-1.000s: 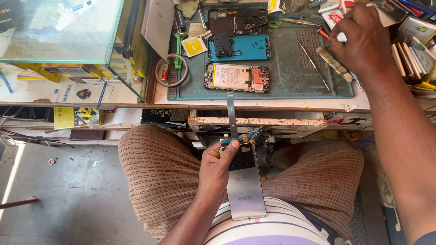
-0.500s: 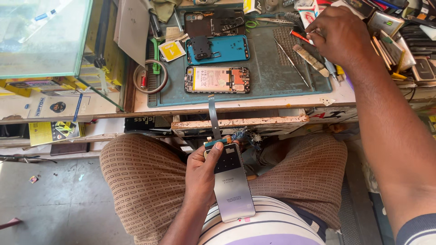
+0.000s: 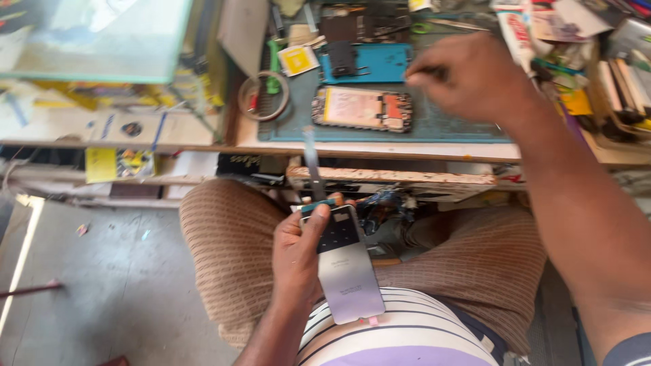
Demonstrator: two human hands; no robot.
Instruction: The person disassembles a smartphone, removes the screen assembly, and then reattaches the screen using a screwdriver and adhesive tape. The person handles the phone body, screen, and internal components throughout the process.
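1. Two hands busy at once here, but biggest thing first: the table [image 3: 380,150] runs across the far side, cluttered all over, with a dark green work mat [image 3: 447,125] on top.
2. Over at the far left sits a glass-topped case [image 3: 102,34].
3. Near side is the person's lap, brown ribbed shorts [image 3: 224,237] and a striped shirt [image 3: 407,332].
4. Left hand [image 3: 295,261] is wrapped tight around a phone screen panel [image 3: 346,271], grey back facing up, held over the lap with its near end touching the shirt. A thin flex strip [image 3: 312,163] sticks up from its far end toward the table edge.
5. Right hand [image 3: 468,78] is out over the mat, fingers pinched together on a small dark tool [image 3: 434,70]. It's blurry, so can't say exactly what kind.
6. On the mat just left of that hand lies an opened phone [image 3: 363,108], insides showing, and right behind it a blue phone frame [image 3: 369,62].
7. Left of the mat: a ring of cable [image 3: 263,100] and a small yellow packet [image 3: 298,59].
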